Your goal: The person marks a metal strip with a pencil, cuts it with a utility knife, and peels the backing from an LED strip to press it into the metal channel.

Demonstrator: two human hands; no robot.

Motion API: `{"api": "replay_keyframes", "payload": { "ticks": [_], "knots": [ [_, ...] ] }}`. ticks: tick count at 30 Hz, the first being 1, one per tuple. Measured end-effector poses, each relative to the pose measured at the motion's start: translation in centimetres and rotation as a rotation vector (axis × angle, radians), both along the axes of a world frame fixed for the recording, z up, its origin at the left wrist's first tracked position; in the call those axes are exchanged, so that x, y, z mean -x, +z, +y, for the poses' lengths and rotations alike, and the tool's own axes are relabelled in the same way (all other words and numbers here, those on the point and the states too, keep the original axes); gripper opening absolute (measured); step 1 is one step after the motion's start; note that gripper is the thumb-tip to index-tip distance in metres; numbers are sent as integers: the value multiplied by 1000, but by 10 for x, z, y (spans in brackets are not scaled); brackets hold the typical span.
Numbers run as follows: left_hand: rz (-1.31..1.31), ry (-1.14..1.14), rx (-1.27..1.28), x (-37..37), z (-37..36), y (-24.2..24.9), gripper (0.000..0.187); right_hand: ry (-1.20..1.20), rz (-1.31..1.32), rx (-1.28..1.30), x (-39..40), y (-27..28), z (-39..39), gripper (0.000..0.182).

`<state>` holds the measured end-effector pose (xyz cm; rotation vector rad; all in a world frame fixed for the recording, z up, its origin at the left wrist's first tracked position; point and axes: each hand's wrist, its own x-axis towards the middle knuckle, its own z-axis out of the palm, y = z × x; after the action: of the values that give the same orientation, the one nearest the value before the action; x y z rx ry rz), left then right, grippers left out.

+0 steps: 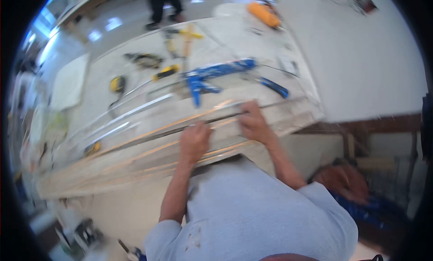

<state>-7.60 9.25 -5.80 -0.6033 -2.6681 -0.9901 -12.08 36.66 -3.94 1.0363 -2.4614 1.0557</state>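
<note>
Both of my hands are over the front part of a workbench strewn with long narrow strips, and the picture is blurred there. My left hand (195,141) is closed, its fingers pinched on a long thin dark strip (164,132) that runs across in front of me. Farther right along the same strip, my right hand (254,122) is also closed on it. Just beyond the hands lies a blue caulking gun (221,71), smeared with white. A blue utility knife (274,87) rests beyond my right hand.
On the bench (99,107) are a yellow-black screwdriver (166,73), a tape measure (117,84), a dark hand tool (145,60) and an orange cylinder (264,15). A white surface (361,71) adjoins at right. Another person's legs (164,6) show beyond the far edge.
</note>
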Motion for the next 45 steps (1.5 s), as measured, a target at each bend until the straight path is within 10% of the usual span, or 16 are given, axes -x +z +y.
{"api": "replay_keyframes", "payload": {
  "ticks": [45],
  "knots": [
    [238, 64, 268, -3, 25, 0, 12, 230, -153, -49, 22, -2, 1, 22]
  ]
}}
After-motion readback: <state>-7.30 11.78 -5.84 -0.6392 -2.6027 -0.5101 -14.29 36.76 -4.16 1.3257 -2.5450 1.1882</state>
